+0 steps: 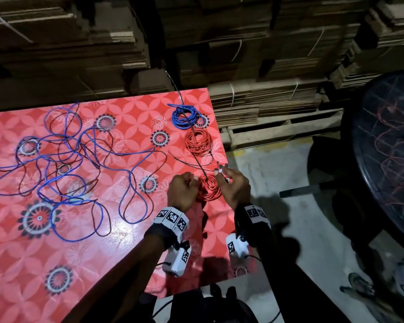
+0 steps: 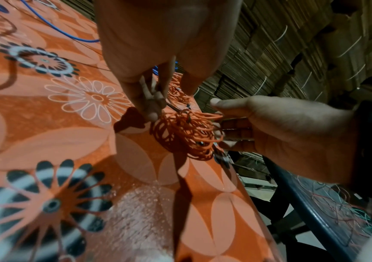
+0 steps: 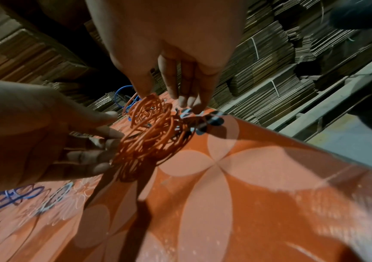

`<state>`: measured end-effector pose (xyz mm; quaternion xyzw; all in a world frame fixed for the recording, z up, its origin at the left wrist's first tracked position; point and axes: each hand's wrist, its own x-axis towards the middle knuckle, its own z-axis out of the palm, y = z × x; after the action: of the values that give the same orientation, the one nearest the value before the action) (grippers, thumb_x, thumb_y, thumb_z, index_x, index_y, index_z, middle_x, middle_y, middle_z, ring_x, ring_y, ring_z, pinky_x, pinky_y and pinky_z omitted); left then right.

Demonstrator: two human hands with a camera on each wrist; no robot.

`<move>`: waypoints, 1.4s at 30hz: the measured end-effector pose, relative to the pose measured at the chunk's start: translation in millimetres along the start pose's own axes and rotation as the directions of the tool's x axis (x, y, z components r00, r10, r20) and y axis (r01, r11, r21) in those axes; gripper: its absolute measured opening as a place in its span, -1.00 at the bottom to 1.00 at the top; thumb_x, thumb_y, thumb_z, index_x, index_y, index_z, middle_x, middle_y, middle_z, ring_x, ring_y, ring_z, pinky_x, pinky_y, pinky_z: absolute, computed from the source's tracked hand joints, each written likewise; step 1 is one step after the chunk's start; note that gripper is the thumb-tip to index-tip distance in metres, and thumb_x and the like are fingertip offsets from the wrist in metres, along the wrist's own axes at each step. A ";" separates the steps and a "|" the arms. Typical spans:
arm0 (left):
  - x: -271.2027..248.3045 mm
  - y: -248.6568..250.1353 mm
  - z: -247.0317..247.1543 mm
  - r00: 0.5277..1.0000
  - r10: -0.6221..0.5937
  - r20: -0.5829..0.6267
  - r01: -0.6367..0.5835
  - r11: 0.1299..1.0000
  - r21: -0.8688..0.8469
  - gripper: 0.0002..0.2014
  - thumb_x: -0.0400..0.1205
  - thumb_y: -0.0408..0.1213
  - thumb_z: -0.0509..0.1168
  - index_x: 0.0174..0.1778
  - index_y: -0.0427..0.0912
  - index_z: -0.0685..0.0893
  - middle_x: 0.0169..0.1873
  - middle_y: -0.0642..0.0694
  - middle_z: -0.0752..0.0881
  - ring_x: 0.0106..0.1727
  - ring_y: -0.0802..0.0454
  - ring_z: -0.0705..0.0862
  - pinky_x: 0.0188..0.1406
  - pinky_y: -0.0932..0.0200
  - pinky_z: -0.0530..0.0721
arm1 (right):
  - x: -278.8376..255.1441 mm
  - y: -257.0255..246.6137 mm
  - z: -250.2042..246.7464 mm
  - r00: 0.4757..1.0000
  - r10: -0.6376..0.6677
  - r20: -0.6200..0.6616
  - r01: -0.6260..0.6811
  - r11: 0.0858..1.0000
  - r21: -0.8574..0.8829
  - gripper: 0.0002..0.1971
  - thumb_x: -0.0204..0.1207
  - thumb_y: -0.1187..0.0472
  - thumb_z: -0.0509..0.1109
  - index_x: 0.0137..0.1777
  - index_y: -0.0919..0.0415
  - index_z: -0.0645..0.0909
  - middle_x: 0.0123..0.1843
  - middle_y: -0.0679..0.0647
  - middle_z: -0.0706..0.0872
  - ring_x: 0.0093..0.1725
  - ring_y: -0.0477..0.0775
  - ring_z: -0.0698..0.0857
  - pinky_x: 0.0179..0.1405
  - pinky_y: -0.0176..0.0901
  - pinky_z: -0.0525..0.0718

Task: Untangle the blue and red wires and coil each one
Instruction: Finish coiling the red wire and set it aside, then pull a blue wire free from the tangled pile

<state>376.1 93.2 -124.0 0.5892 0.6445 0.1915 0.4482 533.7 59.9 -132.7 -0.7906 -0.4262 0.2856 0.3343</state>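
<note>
A small red wire coil [image 1: 208,188] hangs between my hands just above the table's right edge. My left hand [image 1: 193,180] pinches the coil's left side [image 2: 187,134], fingertips [image 2: 152,110] pointing down at it. The thumb and curled fingers of my right hand [image 1: 221,172] hold its right side [image 3: 151,134]. Farther back lie a finished red coil [image 1: 198,141] and a blue coil [image 1: 184,115]. Loose blue wire [image 1: 63,145] and dark red wire [image 1: 103,220], tangled together, sprawl over the table's left half.
The red floral tablecloth [image 1: 117,252] ends just right of my hands. A dark round plastic table [image 1: 387,145] with wire scraps stands at the right. Bundled cardboard stacks [image 1: 243,43] rise behind. A sandalled foot [image 1: 359,285] shows on the floor.
</note>
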 end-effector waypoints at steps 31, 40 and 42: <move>-91.8 -158.0 -266.8 0.880 0.464 -0.107 -0.401 0.843 0.358 -0.64 0.56 -0.06 0.16 0.13 -0.05 0.76 0.00 -0.04 0.75 -0.08 -0.16 0.75 -0.21 0.03 0.73 | -140.3 -132.1 127.9 0.795 -0.510 0.327 0.592 0.770 -0.240 -0.56 0.57 0.04 0.28 0.31 0.31 0.69 0.29 0.28 0.72 0.32 0.27 0.67 0.34 -0.01 0.59; -102.7 -217.4 -311.8 0.891 0.380 -0.250 -0.242 0.862 0.446 -0.64 0.54 -0.05 0.35 0.23 -0.06 0.73 0.18 -0.17 0.69 0.23 -0.21 0.66 -0.06 -0.09 0.73 | -181.0 -159.3 186.5 0.788 -0.472 0.396 0.588 0.767 -0.256 -0.63 0.55 0.14 0.37 0.29 0.30 0.69 0.24 0.25 0.73 0.23 0.27 0.71 0.27 -0.02 0.62; -100.8 -221.3 -315.6 0.922 0.297 -0.247 -0.173 0.890 0.421 -0.66 0.56 -0.17 0.41 0.26 -0.06 0.71 0.19 -0.19 0.66 0.20 -0.25 0.66 -0.05 -0.11 0.69 | -186.7 -168.1 193.3 0.787 -0.475 0.394 0.589 0.768 -0.250 -0.64 0.56 0.16 0.39 0.30 0.31 0.69 0.25 0.25 0.73 0.20 0.27 0.72 0.24 -0.04 0.62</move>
<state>-17.1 36.7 -94.2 0.7044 0.6538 0.2010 0.1896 221.8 23.0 -90.4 -0.6274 -0.7265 0.2142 0.1808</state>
